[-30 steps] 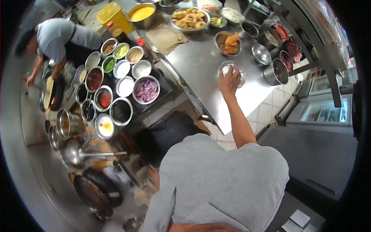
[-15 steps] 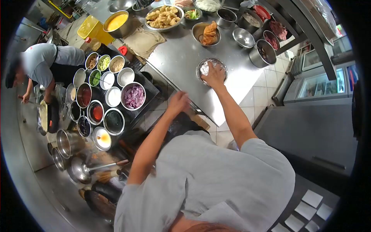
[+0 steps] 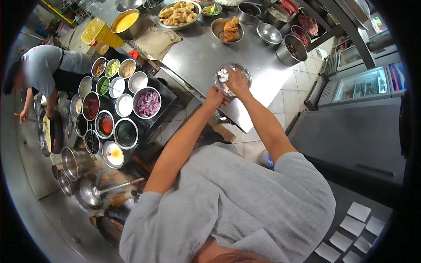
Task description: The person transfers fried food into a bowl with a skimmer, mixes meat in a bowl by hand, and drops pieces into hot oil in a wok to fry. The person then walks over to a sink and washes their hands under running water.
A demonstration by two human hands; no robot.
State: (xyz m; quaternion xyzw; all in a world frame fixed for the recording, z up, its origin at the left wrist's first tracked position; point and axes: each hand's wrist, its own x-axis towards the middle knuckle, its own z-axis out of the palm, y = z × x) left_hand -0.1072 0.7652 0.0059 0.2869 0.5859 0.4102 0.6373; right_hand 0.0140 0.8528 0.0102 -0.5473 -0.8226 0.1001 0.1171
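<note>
A small metal bowl (image 3: 249,79) sits near the front edge of the steel table, holding lumps of food coated in white powder (image 3: 222,75). My right hand (image 3: 237,82) reaches into it, fingers curled down on the coated food; the fingertips are partly hidden. At the bowl's near left side is my left hand (image 3: 214,97), its fingers curled at the rim, closed on it as far as I can see. Behind the bowl stands another metal bowl (image 3: 215,31) with an orange-brown piece of food (image 3: 231,30) in it.
The steel table (image 3: 193,57) also bears a bowl of fried pieces (image 3: 177,14), a pot of yellow liquid (image 3: 126,23) and a folded cloth (image 3: 157,41). To the left, several containers surround sliced purple onion (image 3: 148,103). A co-worker (image 3: 55,65) handles a wok (image 3: 56,131). A fridge (image 3: 362,85) stands right.
My left hand has come forward and right, from beyond the table edge to the bowl's rim. My right hand stays in the bowl. The view has shifted slightly.
</note>
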